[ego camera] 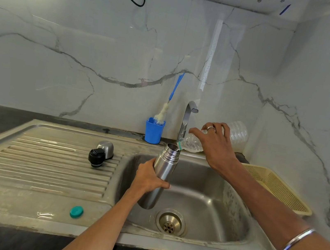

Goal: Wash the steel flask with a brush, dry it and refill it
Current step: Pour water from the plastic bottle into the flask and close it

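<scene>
Drainboard (45,162) at left, with black stopper (96,158) and steel cup lid (106,148) touching on its ribs; teal cap (76,211) near the front edge; blue cup (154,130) behind, holding bottle brush (165,112); steel flask (163,172) tilted over sink (207,207), gripped round the middle by left hand (148,179); clear plastic bottle (218,137) tipped mouth-down onto the flask's open neck, clasped by right hand (214,144); yellow basket (275,185) at far right.
</scene>
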